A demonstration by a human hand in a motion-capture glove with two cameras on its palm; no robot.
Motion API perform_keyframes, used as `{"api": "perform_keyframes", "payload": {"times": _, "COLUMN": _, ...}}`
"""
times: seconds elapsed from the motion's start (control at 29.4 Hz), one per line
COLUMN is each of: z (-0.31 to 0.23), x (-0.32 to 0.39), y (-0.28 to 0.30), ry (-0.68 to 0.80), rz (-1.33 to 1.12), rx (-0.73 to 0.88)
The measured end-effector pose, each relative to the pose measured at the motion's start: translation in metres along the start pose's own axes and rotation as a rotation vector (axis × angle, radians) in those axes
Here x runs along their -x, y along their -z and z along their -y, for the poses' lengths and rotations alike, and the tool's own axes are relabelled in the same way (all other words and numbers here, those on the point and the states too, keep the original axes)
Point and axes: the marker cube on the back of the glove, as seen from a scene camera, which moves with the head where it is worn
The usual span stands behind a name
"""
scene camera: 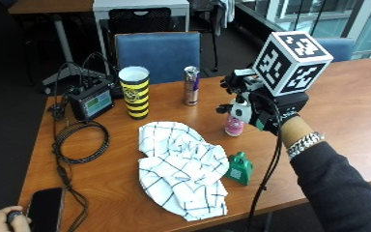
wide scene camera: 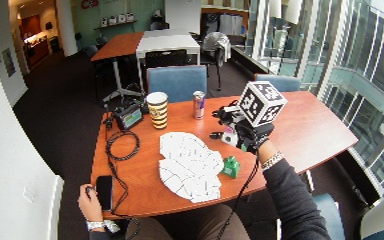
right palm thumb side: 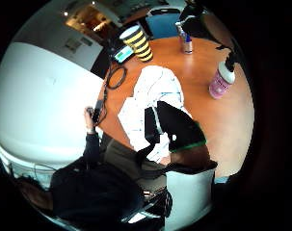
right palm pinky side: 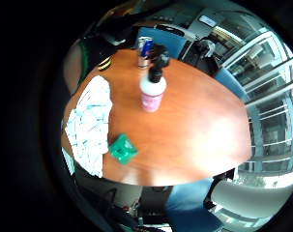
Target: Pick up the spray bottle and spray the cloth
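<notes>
One small white plastic spray bottle (scene camera: pixel 235 121) with pink label, black trigger head, stands upright on orange-brown wooden table (scene camera: pixel 340 101), beside white checked cloth (scene camera: pixel 182 166). Black-gloved right hand (scene camera: pixel 272 113) hovers just above; finger state: cannot tell. Likely light, rigid, tippable; best grasped round neck under trigger.

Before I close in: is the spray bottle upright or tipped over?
Upright. The spray bottle stands on its base on the table, black nozzle on top, beside the cloth.

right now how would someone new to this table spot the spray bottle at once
On the wooden table, look past the checked cloth toward the blue chair. The spray bottle stands under the gloved right hand: the only white bottle with a pink label and black nozzle.
</notes>
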Motion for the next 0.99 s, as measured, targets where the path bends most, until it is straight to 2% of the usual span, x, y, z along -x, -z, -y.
{"api": "perform_keyframes", "payload": {"times": 0.17, "z": 0.025, "x": -0.033, "y": -0.003, "ry": -0.131, "rz": -0.017, "rx": -0.115}}
{"api": "perform_keyframes", "payload": {"times": 0.37, "z": 0.036, "x": -0.068, "y": -0.028, "ry": -0.321, "rz": 0.112, "rx": -0.199}}
{"api": "perform_keyframes", "payload": {"times": 0.65, "z": 0.035, "x": -0.078, "y": -0.078, "ry": -0.456, "rz": 0.463, "rx": -0.096}}
{"api": "perform_keyframes", "payload": {"times": 0.82, "z": 0.028, "x": -0.071, "y": -0.100, "ry": -0.491, "rz": 0.560, "rx": -0.035}}
{"api": "perform_keyframes", "payload": {"times": 0.99, "z": 0.030, "x": -0.063, "y": -0.104, "ry": -0.506, "rz": 0.676, "rx": -0.057}}
